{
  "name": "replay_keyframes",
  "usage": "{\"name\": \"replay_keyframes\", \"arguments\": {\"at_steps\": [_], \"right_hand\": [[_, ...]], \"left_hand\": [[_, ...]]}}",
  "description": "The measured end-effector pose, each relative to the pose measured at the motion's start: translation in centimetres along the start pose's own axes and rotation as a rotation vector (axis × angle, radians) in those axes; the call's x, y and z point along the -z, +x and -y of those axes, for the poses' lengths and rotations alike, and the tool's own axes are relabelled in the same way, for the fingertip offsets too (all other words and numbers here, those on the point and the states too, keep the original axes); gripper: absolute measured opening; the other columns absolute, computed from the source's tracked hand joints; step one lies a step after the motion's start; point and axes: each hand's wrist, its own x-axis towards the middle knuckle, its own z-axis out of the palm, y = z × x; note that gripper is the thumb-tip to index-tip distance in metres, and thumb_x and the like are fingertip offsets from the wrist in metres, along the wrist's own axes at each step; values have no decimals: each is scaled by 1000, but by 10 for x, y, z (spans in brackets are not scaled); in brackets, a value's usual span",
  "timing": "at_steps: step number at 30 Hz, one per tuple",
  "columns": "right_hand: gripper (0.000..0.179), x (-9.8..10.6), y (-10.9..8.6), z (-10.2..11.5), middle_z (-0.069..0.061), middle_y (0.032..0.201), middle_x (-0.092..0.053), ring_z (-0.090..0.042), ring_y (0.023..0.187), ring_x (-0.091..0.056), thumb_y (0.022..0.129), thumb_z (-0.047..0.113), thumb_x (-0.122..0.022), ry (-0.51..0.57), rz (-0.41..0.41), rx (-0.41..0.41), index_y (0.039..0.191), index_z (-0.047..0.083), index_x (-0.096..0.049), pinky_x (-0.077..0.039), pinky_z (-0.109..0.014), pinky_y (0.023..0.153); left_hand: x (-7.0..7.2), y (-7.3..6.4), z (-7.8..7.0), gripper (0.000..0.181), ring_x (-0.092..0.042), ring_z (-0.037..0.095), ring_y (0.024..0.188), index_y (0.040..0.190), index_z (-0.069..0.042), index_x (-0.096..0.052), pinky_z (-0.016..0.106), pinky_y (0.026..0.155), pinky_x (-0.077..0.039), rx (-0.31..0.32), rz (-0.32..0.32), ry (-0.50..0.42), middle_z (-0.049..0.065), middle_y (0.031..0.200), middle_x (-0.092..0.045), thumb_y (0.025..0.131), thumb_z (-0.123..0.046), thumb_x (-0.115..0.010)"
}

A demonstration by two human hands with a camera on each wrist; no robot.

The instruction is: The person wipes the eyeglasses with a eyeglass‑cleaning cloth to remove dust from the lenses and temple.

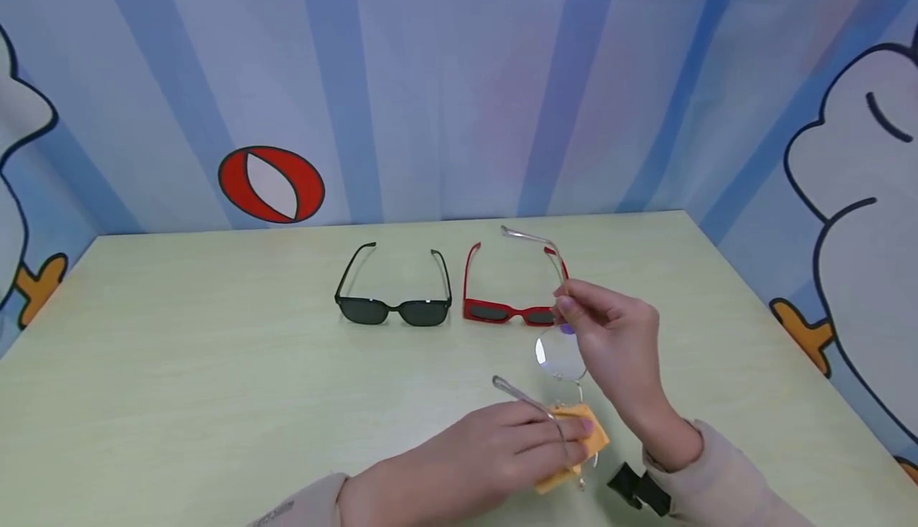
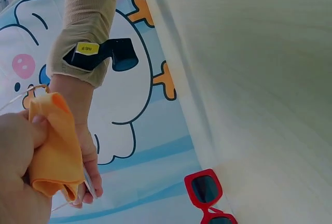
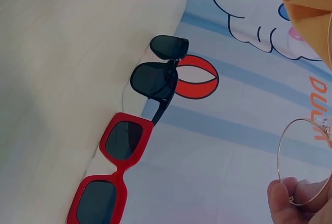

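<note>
A pair of round, thin-rimmed eyeglasses [image 1: 555, 359] with clear lenses is held up over the table, temples unfolded. My right hand [image 1: 622, 344] pinches it between thumb and fingers at the far lens's hinge side. My left hand [image 1: 480, 451] grips a folded orange cloth [image 1: 594, 425] around the near lens, which the cloth mostly hides. In the left wrist view, the cloth [image 2: 57, 141] hangs folded between thumb and fingers. The right wrist view shows the bare round lens [image 3: 303, 156] beside the right fingertips.
Black sunglasses [image 1: 366, 312] stand on the pale table [image 1: 215, 383], temples pointing back. Red-framed sunglasses [image 1: 488, 312] sit to their right, partly behind the right hand. A blue striped cartoon backdrop [image 1: 430, 88] rises behind the table. A black device [image 1: 638, 489] is strapped at the right wrist.
</note>
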Motion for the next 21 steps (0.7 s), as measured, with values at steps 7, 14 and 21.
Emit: {"name": "replay_keyframes", "arguments": {"at_steps": [7,14,21], "right_hand": [[11,1,1,0,-13,74,-68,-9,62,-64,80,-10,-67,6,-2,-14,88,-5,-72,-54,-20,61],[10,5,4,0,-10,71,-67,-12,63,-63,82,-9,-64,6,-14,-18,83,-3,-71,-53,-18,62],[8,13,7,0,-13,72,-66,-12,63,-63,84,-7,-63,-6,-55,-65,85,-5,-70,-54,-20,64]], "left_hand": [[1,-4,1,19,-47,2,117,112,-16,-59,12,98,-32,11,74,-206,-9,129,-54,94,-11,-55],[8,-10,2,25,-49,2,108,117,-15,-56,11,99,-30,30,67,-339,-9,130,-51,93,-9,-56],[6,-15,5,29,-51,10,116,112,-11,-61,15,103,-30,57,-52,-224,-3,125,-58,84,-6,-68]]}}
